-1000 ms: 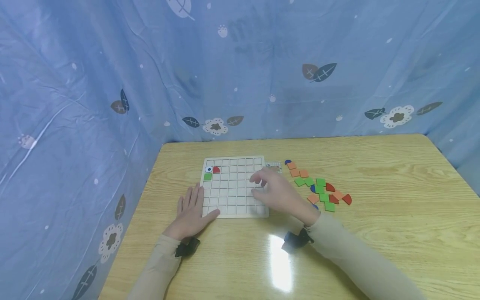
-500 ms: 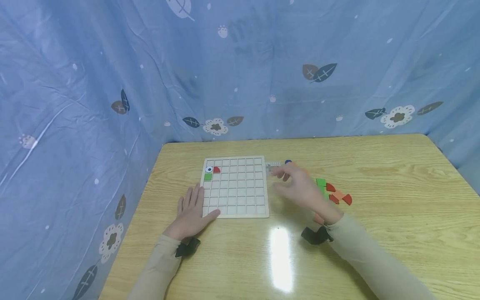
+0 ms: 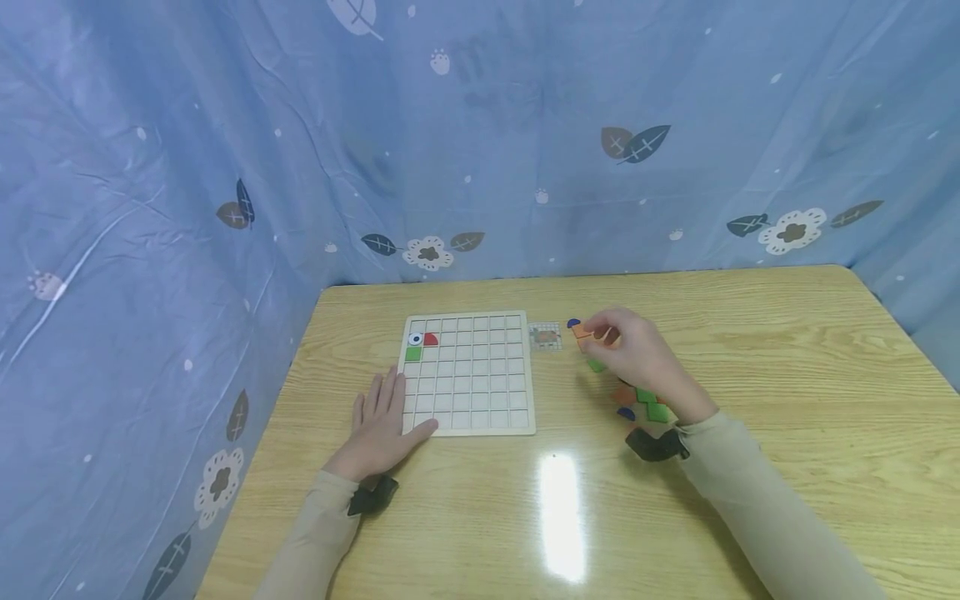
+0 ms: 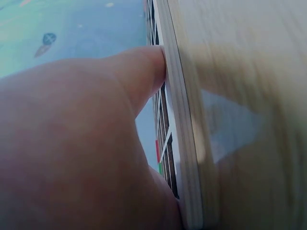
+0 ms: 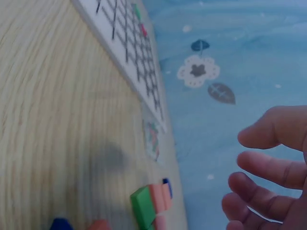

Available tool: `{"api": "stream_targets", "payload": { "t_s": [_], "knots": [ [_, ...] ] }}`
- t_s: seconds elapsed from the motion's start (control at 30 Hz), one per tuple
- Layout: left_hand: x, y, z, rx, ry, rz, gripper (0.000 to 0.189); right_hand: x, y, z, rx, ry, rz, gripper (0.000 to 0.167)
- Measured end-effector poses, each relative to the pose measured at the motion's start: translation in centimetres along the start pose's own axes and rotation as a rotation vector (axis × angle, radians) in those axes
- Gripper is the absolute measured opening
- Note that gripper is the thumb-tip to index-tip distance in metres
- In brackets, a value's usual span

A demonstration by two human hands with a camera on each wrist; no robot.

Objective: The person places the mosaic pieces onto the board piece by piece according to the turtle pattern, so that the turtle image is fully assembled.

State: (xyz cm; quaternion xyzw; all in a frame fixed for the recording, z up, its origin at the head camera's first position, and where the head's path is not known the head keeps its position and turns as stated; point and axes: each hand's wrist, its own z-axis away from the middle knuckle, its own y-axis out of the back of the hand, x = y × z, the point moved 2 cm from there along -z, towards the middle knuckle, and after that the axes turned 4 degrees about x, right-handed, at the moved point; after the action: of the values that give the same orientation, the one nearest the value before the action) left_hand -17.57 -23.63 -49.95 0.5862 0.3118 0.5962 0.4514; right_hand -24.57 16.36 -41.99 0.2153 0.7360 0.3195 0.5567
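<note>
My left hand (image 3: 373,433) rests with straight fingers at the left edge of a white gridded board (image 3: 468,392), its thumb along the near edge. In the left wrist view the thumb (image 4: 144,69) touches the board's rim (image 4: 184,120). Three pieces sit at the board's upper left: an eye tile (image 3: 416,339), a red quarter-circle (image 3: 431,340) and a green square (image 3: 413,354). My right hand (image 3: 633,350) hovers over loose tiles, nearest an orange square (image 3: 581,331). The right wrist view shows its thumb and fingers (image 5: 261,167) apart, bent, holding nothing.
A small pattern card (image 3: 545,336) lies against the board's right side. Beyond it are a blue half-circle (image 3: 573,322) and several green and orange tiles, partly hidden under the right hand. A blue curtain (image 3: 480,167) hangs behind the wooden table (image 3: 787,375).
My right hand has moved right from over the board, past the card, to the loose tiles. The left hand stays in place, and the pieces on the board are unchanged.
</note>
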Motion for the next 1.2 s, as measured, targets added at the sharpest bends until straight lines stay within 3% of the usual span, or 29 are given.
{"api": "stream_targets", "payload": {
  "t_s": [0.33, 0.53, 0.73, 0.97, 1.2],
  "knots": [
    [0.4, 0.3, 0.3, 0.007, -0.01, 0.02, 0.107, 1.4, -0.7, -0.3, -0.075, -0.036, 0.075, 0.028],
    [0.3, 0.3, 0.2, -0.002, -0.007, 0.007, 0.106, 2.2, -1.5, -0.2, -0.143, 0.019, 0.159, 0.024],
    [0.8, 0.7, 0.4, -0.018, 0.0, -0.001, 0.105, 2.8, -2.1, -0.1, -0.146, 0.06, 0.224, 0.026],
    [0.9, 0.8, 0.5, -0.007, -0.004, 0.023, 0.106, 3.1, -2.5, -0.2, -0.168, 0.099, 0.226, 0.03],
    [0.1, -0.1, 0.2, 0.006, -0.001, -0.001, 0.107, 3.3, -2.7, -0.3, -0.208, 0.122, 0.208, 0.035]
  ]
}}
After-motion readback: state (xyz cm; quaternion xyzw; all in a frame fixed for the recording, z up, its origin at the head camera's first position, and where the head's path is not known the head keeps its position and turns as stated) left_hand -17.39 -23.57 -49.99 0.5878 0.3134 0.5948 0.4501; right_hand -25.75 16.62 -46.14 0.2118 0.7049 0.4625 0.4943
